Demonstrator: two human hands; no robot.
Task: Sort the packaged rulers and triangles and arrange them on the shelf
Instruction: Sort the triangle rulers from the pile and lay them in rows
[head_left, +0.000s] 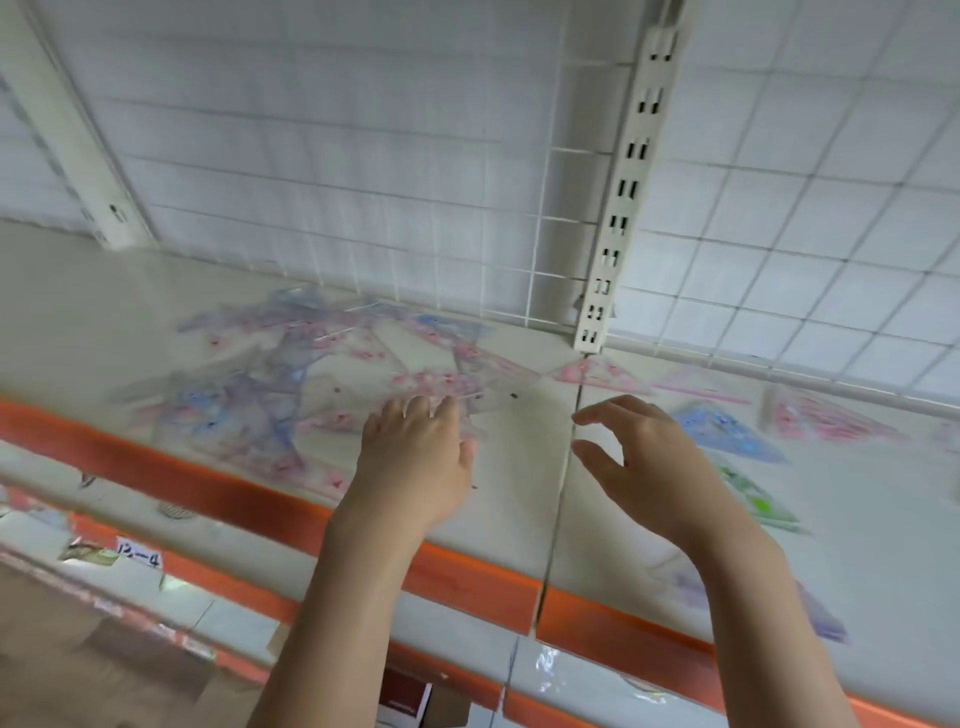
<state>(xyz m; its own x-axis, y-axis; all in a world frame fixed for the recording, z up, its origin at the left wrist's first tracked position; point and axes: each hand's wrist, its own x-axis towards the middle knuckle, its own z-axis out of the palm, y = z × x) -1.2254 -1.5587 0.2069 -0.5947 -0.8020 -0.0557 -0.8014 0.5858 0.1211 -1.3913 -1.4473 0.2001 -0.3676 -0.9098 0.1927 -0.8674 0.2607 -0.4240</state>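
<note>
A loose heap of packaged triangles and rulers (291, 384) in clear wrap with pink and blue print lies on the left part of the white shelf (78, 322). My left hand (415, 452) lies palm down with straight fingers touching the heap's right edge, on a pink-printed pack (447, 384). My right hand (639, 457) hovers just right of the shelf seam, fingers loosely curved and empty. To its right lie a blue triangle pack (727, 431), a green one (758, 499), pink ones (831, 421) and a purple one (821, 608). The frame is blurred.
A white wire grid (363, 156) backs the shelf, with a slotted upright post (623, 197) at the seam. An orange strip (208, 483) runs along the shelf's front edge. A lower shelf with a paper label (137, 545) shows at bottom left.
</note>
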